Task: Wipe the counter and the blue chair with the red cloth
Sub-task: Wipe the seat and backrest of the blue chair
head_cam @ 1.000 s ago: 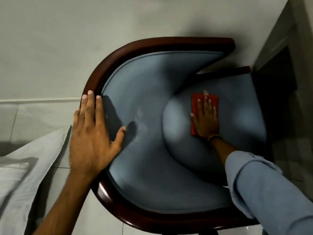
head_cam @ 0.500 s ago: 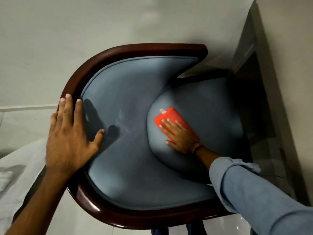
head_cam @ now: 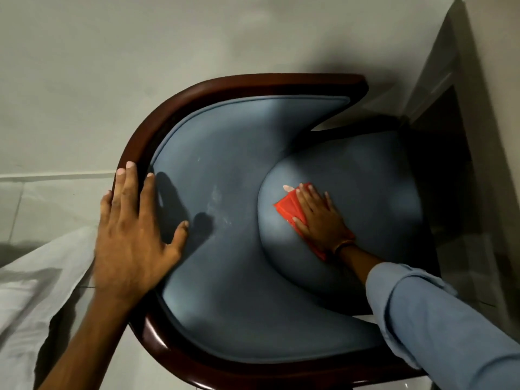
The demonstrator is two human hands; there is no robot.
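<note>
I look straight down on the blue chair (head_cam: pixel 236 291), padded in blue and framed by a dark curved wooden rim. My right hand (head_cam: pixel 320 218) lies flat on the red cloth (head_cam: pixel 288 208), pressing it onto the rounded seat cushion near its left side. Part of the cloth pokes out beside the fingers and below the wrist. My left hand (head_cam: pixel 132 235) rests open on the chair's back rim, fingers over the wood and thumb on the blue padding. A pale smudge marks the inner backrest between the two hands.
White bedding (head_cam: pixel 31 299) lies at the lower left beside the chair. Pale tiled floor (head_cam: pixel 50 198) and a grey wall surround it. A dark recess under a ledge (head_cam: pixel 464 170) borders the chair's right side.
My right hand has slid the red cloth across the seat from its middle toward the left side and turned it. My left hand has stayed on the rim, and the camera view has shifted.
</note>
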